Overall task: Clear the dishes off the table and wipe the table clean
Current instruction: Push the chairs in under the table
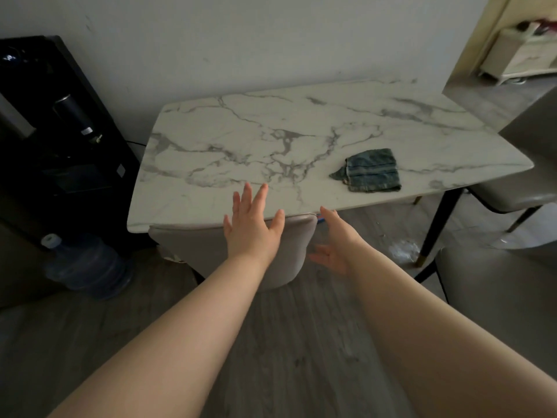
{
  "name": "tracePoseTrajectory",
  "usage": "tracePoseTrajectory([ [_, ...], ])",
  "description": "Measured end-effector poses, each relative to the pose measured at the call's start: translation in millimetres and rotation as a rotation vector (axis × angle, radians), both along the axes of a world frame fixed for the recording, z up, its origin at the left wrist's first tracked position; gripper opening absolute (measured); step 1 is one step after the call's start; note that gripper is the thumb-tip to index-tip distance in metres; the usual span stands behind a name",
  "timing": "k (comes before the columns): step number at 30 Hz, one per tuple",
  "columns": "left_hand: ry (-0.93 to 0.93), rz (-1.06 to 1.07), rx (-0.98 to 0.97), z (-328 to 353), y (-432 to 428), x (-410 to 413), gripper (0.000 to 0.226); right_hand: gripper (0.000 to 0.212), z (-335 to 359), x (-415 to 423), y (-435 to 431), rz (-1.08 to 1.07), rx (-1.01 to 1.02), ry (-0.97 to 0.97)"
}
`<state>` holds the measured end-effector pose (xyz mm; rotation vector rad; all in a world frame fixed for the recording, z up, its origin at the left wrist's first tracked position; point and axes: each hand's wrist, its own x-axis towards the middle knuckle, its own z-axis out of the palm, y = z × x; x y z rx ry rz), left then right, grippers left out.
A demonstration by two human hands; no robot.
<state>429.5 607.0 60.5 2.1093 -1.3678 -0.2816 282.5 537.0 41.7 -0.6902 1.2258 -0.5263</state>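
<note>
Head view: both arms are reaching fwd toward the table (pixel 271 131), white marble-look top w/ grey veins. Person's left hand (pixel 253 227) is hovering palm-down over the near edge, fingers straight & spread apart, holding nothing; can't tell if it's touching the top or the chair (pixel 193 245) back under it. Lower down, the right hand (pixel 334 245) is hanging just beside the right side of that chair back, turned edge-on, fingers straight & loosely apart, gripping nothing. Folded blue-green cloth (pixel 372 170) is lying flat on the table, toward its right end nr the front edge, well apart from both hands. At left a water jug (pixel 87 263) is standing on the floor (pixel 301 342) beside a black cabinet (pixel 60 131). At the table's right end a second chair (pixel 524 188) is sitting.
</note>
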Motion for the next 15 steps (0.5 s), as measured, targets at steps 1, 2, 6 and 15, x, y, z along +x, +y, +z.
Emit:
tracePoseTrajectory([
  [1, 0.002, -0.036, -0.097, 2, -1, -8, 0.055, 0.054, 5, -10, 2, -0.005, -0.017, 0.030],
  [2, 0.013, -0.078, -0.182, 5, -4, -17, 0.050, 0.048, 10, -23, 4, -0.008, -0.037, 0.070],
  [6, 0.138, -0.237, 0.019, 25, -25, -80, 0.020, 0.059, 23, -93, -2, -0.007, -0.149, 0.268],
  [15, -0.003, -0.774, 0.273, 37, -91, -338, 0.012, 0.036, 40, -394, -30, -0.301, -0.348, 0.613],
])
